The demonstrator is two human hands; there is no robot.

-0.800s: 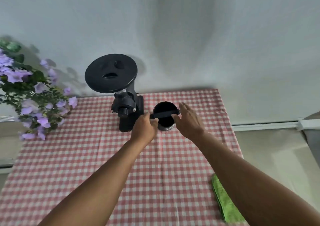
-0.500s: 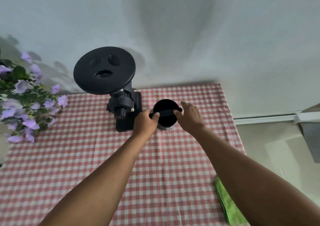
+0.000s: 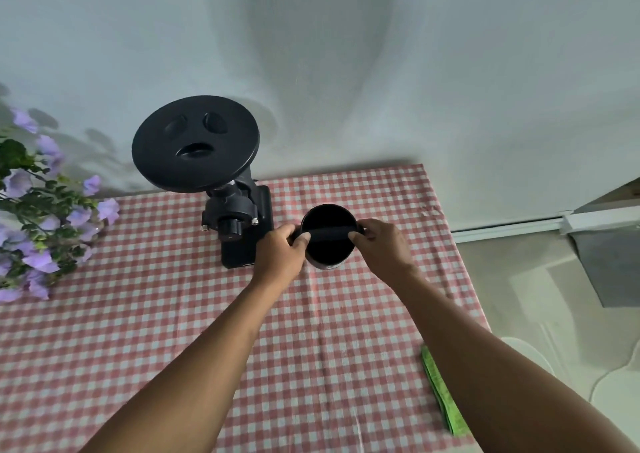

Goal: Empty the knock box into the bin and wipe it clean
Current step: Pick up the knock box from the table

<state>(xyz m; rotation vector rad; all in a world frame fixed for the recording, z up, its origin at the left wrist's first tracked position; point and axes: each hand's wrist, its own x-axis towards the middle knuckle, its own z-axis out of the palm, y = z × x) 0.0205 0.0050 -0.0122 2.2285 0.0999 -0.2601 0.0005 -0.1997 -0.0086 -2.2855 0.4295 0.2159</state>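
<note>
The knock box [image 3: 329,218] is a round black cup with a black bar [image 3: 329,235] across its mouth. It stands on the red-and-white checked tablecloth [image 3: 173,331], just right of a black grinder. My left hand [image 3: 280,255] pinches the bar's left end between thumb and fingers. My right hand [image 3: 381,244] pinches the bar's right end. Inside, the box is dark and I cannot make out its contents. A green cloth [image 3: 441,393] lies at the table's right edge, partly hidden by my right forearm.
The black grinder [image 3: 239,224] with its wide round lid [image 3: 195,144] stands close to the left of the knock box. Purple flowers [image 3: 38,217] hang over the table's left side. A grey wall rises behind. Pale floor and a grey object [image 3: 613,265] lie beyond the right edge.
My right hand has moved in from beside the box and closed on the bar's right end. My left hand stays on the left end. The camera has shifted a little to the right.
</note>
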